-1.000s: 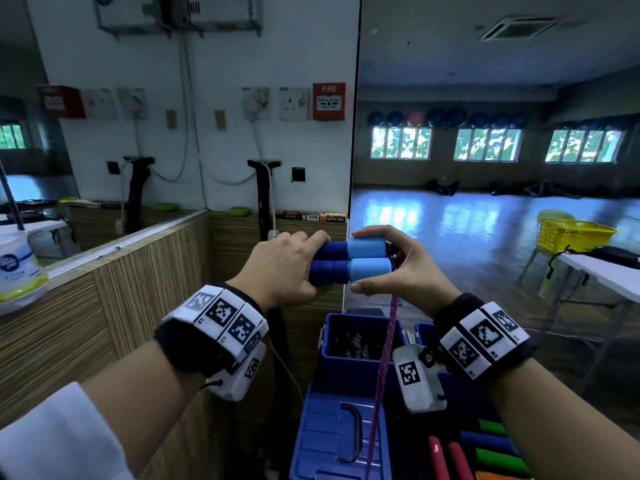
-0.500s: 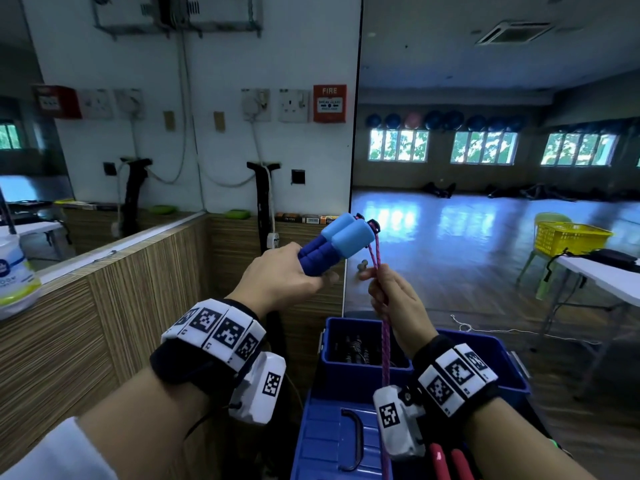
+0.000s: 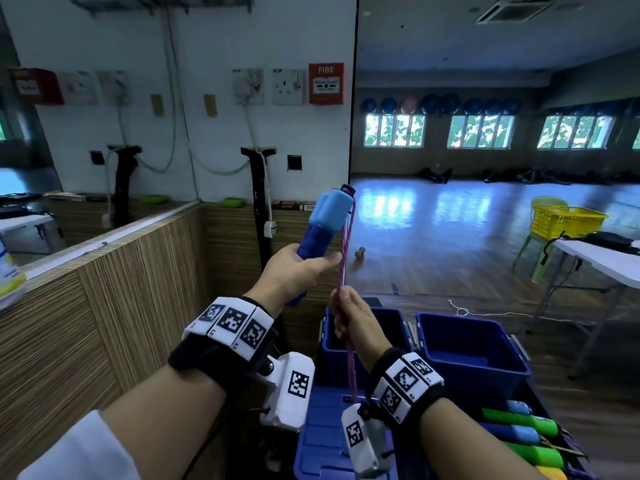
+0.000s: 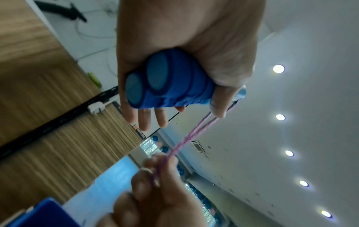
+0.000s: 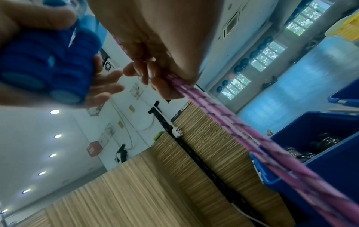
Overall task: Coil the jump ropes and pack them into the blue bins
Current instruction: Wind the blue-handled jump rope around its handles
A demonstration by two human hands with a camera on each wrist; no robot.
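Observation:
My left hand (image 3: 298, 271) grips the two blue foam handles (image 3: 320, 228) of a jump rope side by side, tilted up to the right; their round ends (image 4: 147, 81) show in the left wrist view. The doubled pink rope (image 3: 344, 251) runs down from the handle tops. My right hand (image 3: 349, 313) pinches both strands (image 5: 174, 83) just below and right of the left hand, and the rope (image 5: 272, 145) hangs on past the wrist. Two blue bins stand below: the left one (image 3: 329, 337) holds dark items, the right one (image 3: 471, 355) looks bare inside.
A blue lid (image 3: 318, 438) lies below the bins. More rope handles, green and blue (image 3: 519, 431), lie at the lower right. A wood-panelled ledge (image 3: 104, 299) runs along the left. A white table (image 3: 602, 261) and yellow basket (image 3: 564, 220) stand at the right.
The left hand swung the paired handles from level to tilted upright. The right hand let go of the handle ends, dropped down and took the pink rope strands in a pinch.

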